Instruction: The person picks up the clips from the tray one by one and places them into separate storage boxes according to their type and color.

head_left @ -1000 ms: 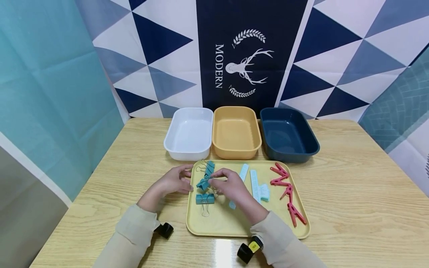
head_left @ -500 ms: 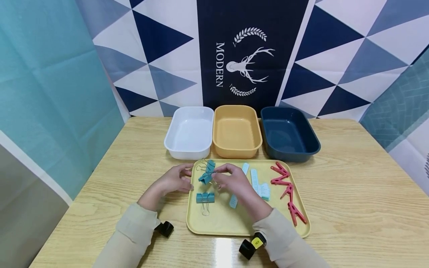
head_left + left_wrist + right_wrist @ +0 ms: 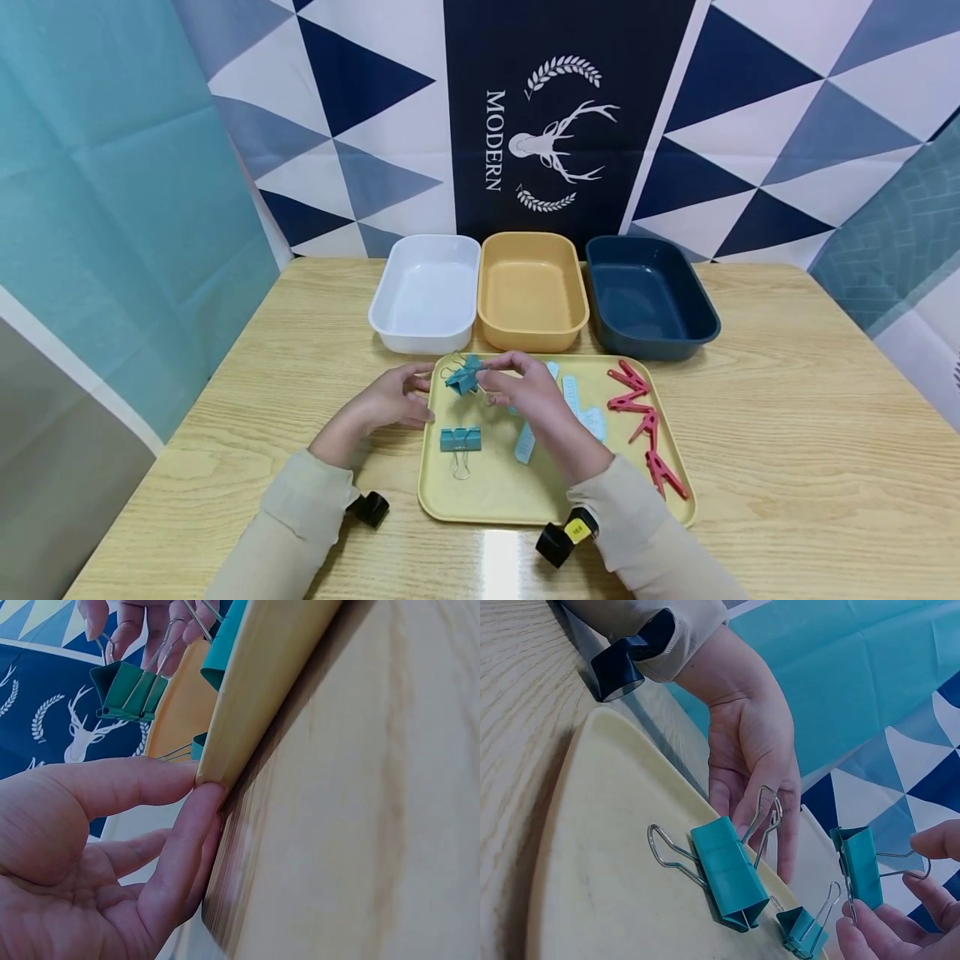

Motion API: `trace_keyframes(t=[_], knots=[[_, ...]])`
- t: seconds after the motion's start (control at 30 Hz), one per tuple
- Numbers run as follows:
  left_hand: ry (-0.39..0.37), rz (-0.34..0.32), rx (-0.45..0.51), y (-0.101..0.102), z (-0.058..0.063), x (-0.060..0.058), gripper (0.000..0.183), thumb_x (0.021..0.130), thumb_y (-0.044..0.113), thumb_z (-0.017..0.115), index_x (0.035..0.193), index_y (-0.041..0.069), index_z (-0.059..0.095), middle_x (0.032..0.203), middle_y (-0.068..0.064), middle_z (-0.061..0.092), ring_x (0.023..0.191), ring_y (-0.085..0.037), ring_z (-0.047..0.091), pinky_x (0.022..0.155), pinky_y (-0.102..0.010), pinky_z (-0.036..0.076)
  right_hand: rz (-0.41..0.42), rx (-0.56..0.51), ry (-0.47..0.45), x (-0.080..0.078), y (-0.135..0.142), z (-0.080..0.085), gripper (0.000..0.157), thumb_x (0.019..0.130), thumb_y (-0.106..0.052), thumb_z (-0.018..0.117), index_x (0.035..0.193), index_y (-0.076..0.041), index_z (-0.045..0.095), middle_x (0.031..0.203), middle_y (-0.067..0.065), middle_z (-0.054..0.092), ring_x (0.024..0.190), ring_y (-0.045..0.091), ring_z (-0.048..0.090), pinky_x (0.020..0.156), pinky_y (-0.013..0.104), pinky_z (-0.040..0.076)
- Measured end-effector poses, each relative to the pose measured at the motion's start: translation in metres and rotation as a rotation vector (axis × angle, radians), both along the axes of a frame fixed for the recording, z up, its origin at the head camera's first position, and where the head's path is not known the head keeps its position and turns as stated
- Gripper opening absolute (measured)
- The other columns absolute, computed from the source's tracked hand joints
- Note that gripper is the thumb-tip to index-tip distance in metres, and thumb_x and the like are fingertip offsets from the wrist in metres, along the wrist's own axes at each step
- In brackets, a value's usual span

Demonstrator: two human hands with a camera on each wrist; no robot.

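My right hand (image 3: 528,387) pinches a teal binder clip (image 3: 462,380) by a wire handle; the right wrist view shows the held clip (image 3: 861,862) raised off the tray. Thumb and fingers of my left hand (image 3: 390,402) grip the left rim of the yellow tray (image 3: 480,502), as the left wrist view shows with the tray's edge (image 3: 251,697) between them. Nearer me on the tray lies a second teal binder clip (image 3: 460,439), its handles spread. A third binder clip (image 3: 801,930) sits by the far left corner, partly hidden behind the held one in the head view.
Beyond the tray stand a white box (image 3: 424,333), an orange box (image 3: 532,333) and a dark blue box (image 3: 660,340). Pale blue strips (image 3: 526,443) lie mid-tray beside a pale blue scalloped piece (image 3: 595,423), partly under my right arm. Pink clothespins (image 3: 662,475) line the tray's right side.
My right hand has lifted the held binder clip and carried it away from me, towards the tray's far left corner. My left hand has stayed at the rim.
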State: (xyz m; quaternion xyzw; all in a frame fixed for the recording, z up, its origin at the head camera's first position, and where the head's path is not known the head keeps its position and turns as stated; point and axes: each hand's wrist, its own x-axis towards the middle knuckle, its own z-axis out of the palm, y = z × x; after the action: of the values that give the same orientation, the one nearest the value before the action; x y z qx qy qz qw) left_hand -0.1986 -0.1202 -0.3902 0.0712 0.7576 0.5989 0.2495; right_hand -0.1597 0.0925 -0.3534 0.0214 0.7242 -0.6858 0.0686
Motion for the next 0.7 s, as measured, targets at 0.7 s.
trace_keyframes(t=[0.7], knots=[[-0.009,0.005,-0.015,0.0009,0.0018,0.0001,0.08,0.073,-0.017,0.064,0.143,0.001,0.03,0.118,-0.023,0.045,0.093,-0.027,0.059,0.074,-0.037,0.057,-0.038,-0.052,0.033,-0.0098,-0.0087,0.0049,0.018,0.084,-0.01,0.068,0.095,0.001,0.059,0.109,0.012,0.058,0.087,0.021,0.062,0.077,0.039,0.055]])
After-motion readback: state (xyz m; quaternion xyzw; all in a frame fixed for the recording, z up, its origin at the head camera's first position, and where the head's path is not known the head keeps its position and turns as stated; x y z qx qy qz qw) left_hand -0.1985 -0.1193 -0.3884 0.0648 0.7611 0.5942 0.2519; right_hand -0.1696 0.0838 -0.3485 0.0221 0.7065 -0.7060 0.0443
